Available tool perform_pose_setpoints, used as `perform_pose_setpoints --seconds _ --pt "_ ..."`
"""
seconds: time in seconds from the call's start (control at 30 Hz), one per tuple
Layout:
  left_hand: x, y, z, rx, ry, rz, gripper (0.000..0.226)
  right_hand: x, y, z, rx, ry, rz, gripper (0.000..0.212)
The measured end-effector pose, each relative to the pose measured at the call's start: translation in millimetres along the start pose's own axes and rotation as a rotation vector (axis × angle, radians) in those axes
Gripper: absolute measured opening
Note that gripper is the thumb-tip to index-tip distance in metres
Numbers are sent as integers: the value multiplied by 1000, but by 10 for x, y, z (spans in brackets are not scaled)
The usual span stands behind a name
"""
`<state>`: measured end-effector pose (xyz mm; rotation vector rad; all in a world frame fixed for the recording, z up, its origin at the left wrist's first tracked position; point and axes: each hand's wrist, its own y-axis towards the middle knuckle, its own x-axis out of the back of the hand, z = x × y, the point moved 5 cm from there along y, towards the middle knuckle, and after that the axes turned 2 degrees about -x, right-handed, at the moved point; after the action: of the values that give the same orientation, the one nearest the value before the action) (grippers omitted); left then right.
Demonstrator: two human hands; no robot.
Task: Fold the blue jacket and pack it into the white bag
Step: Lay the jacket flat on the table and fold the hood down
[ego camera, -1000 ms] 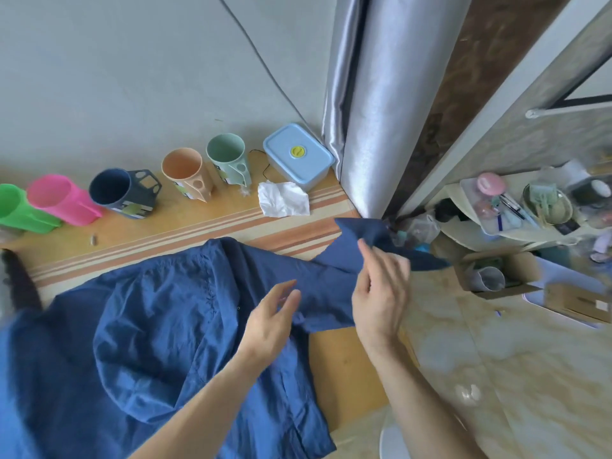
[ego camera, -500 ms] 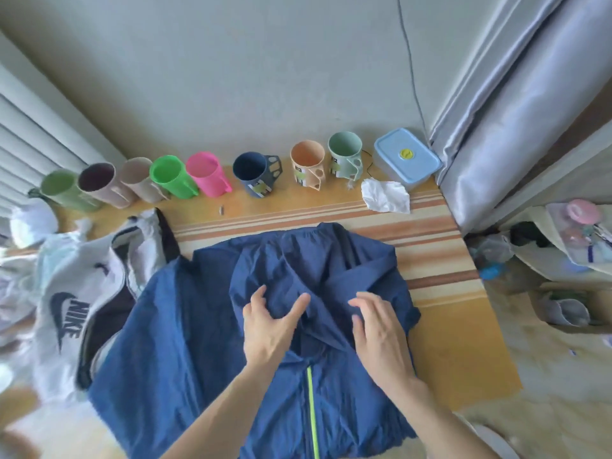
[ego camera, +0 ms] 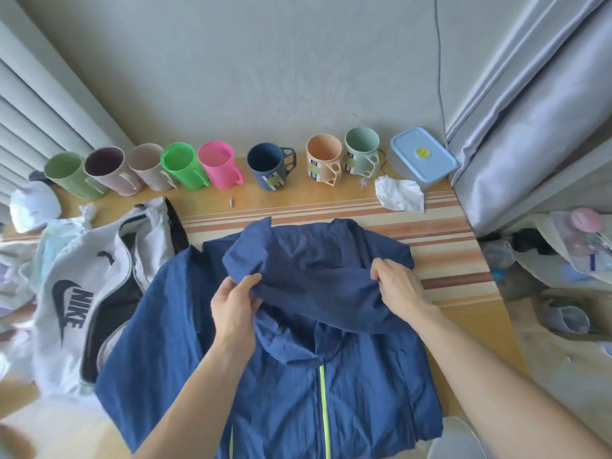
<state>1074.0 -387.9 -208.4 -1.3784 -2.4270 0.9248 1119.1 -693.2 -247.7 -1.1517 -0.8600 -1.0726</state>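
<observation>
Landmark: the blue jacket (ego camera: pixel 298 376), spread front-up on the wooden table (ego camera: pixel 463 293), its yellow-green zipper (ego camera: pixel 323 409) running toward the viewer. Left of the jacket, touching its left edge and partly overlapped by it, lies the white bag (ego camera: pixel 76 293), printed with a dark logo, its zip opening gaping along the side nearest the jacket. Behind the bag and the jacket, along the wall, stands a row of mugs: from the left a pale green mug (ego camera: pixel 71 173), a beige mug with dark interior (ego camera: pixel 111 170), a cream mug (ego camera: pixel 149 165), a bright green mug (ego camera: pixel 180 165), a pink mug (ego camera: pixel 220 164), a navy mug (ego camera: pixel 270 165), a peach mug (ego camera: pixel 324 159) and a mint mug (ego camera: pixel 361 150). Over the jacket's upper part, the left hand (ego camera: pixel 233 309) pinches a fold of the hood fabric between thumb and fingers; the right hand (ego camera: pixel 397 283) grips the same fold at its right end, the cloth raised between them. Behind the jacket's right shoulder lie a crumpled white tissue (ego camera: pixel 400 193) and a blue-lidded box (ego camera: pixel 422 157). Right of the jacket hangs a grey curtain (ego camera: pixel 530 127).
</observation>
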Motion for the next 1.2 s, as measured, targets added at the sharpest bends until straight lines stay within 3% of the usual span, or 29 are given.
perform_pose_setpoints --seconds 0.13,0.3,0.37,0.43,0.53,0.6,0.7,0.87,0.97,1.03,1.1,1.2 --pt "484 -6 141 89 2 -140 13 162 75 -248 -108 37 -183 30" --pt "660 -37 493 138 154 -238 50 278 -25 -221 -98 47 -351 28" --pt "603 -99 426 -35 360 -304 66 193 -134 -43 -62 54 -397 28" --pt "416 -198 271 -405 691 -281 68 -18 -260 180 44 33 -371 34" --pt "31 -181 289 -959 1295 -126 56 -370 -316 403 146 -17 -237 52" --pt "-144 -75 416 -1094 1569 -4 53 -527 -247 447 116 -45 -136 62" --pt "-212 115 555 -1051 1751 29 60 -705 -126 384 77 -101 -35 70" --pt "266 498 742 -577 1735 -177 81 -898 -68 139 79 -151 54 76" --pt "360 398 644 -655 1729 -207 89 -778 -82 254 81 -122 27 76" --pt "320 260 528 -787 1730 -180 80 -637 -150 506 145 -62 -44 74" --pt "291 201 573 -891 1788 -38 66 -622 -245 747 241 -50 -58 73" --pt "363 250 684 -750 1820 132 60 -806 -292 888 276 -146 48 74"
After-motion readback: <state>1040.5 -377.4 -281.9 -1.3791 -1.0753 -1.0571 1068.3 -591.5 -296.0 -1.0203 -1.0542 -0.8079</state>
